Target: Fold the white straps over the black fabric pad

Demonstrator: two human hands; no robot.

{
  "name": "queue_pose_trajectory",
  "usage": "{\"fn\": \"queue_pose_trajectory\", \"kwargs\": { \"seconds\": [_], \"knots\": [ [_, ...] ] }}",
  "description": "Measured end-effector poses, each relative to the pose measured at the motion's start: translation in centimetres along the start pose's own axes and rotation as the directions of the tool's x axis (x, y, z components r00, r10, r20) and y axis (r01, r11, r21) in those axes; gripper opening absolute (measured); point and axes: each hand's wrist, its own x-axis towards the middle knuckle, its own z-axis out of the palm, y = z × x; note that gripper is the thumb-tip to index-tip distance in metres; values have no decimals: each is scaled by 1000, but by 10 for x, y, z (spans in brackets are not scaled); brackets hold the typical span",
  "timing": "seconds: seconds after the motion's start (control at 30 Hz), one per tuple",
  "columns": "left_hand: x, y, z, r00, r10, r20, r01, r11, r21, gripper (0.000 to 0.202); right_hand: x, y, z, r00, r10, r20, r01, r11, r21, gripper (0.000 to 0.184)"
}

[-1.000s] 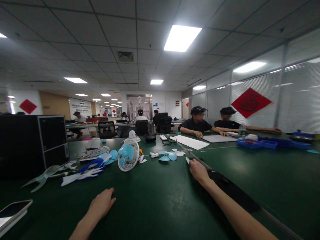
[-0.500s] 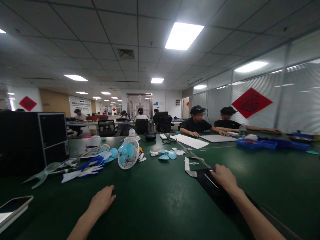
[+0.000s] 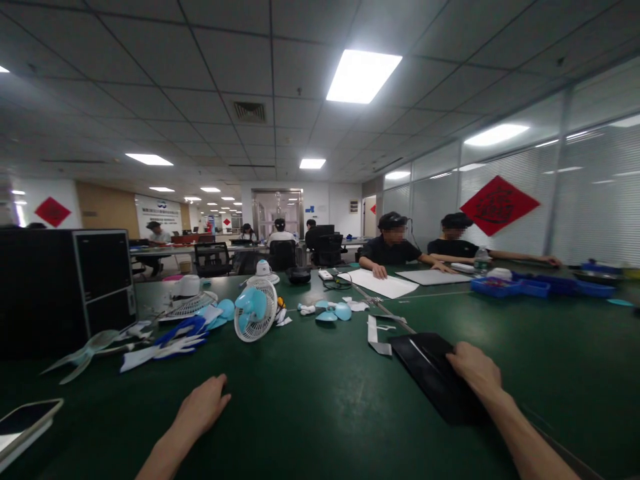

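Note:
My right hand (image 3: 477, 373) pinches the right edge of a flat, glossy black sheet (image 3: 425, 370) on the green table (image 3: 320, 407). Its exact kind does not show. A thin metal rod (image 3: 385, 310) runs beyond the sheet's far edge, and a white angled strip (image 3: 379, 337) lies by its far left corner. Apart from all objects, my left hand (image 3: 203, 403) rests on the tabletop, fingers curled in and nothing visible in them. Ahead of it stands a small white fan with blue blades (image 3: 256, 310).
On the left are a black computer case (image 3: 65, 287), blue-and-white gloves (image 3: 175, 343) and a phone (image 3: 27, 427). Blue fan blades (image 3: 333, 311) lie mid-table. Two co-workers (image 3: 393, 247) sit across by white boards (image 3: 383, 283). Blue trays (image 3: 500, 287) stand at far right.
My right hand has moved right and slightly nearer, from on top of the black sheet to its right edge. More of the sheet shows. My left hand has hardly moved.

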Motion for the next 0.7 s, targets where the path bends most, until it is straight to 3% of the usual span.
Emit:
{"fn": "queue_pose_trajectory", "kwargs": {
  "seconds": [0.1, 0.17, 0.23, 0.33, 0.4, 0.5, 0.63, 0.7],
  "knots": [
    [0, 0, 0, 1000, 8, 2, -8, 1000, -11, 45, 3, 7, -5, 984, 35, -176, -28, 999, 43, 38],
    [1, -2, 3, 1000, 10, -6, -10, 1000, -22, 44, 3, 4, -6, 952, 4, -306, 19, 997, 74, 42],
    [3, -3, 5, 999, 11, -36, -12, 1000, -21, 42, 0, -8, -5, 922, -85, -378, 138, 984, 116, 43],
    [5, -3, 8, 997, 9, -73, -11, 1000, -29, 41, -17, -46, 1, 881, -336, -332, 418, 882, 217, 37],
    [5, -4, 7, 998, 1, -69, -5, 998, -58, 41, -37, -79, 6, 806, -537, -250, 591, 756, 281, 32],
    [5, -6, 6, 998, -11, -60, 5, 995, -101, 39, -72, -130, 16, 653, -749, -110, 737, 596, 318, 25],
    [6, -6, 7, 993, 21, -112, -32, 995, -97, 35, -112, -188, 31, 455, -889, 57, 823, 444, 354, 21],
    [6, -2, 7, 987, 63, -149, -79, 991, -103, 35, -125, -210, 39, 385, -917, 100, 844, 394, 365, 22]
  ]
}}
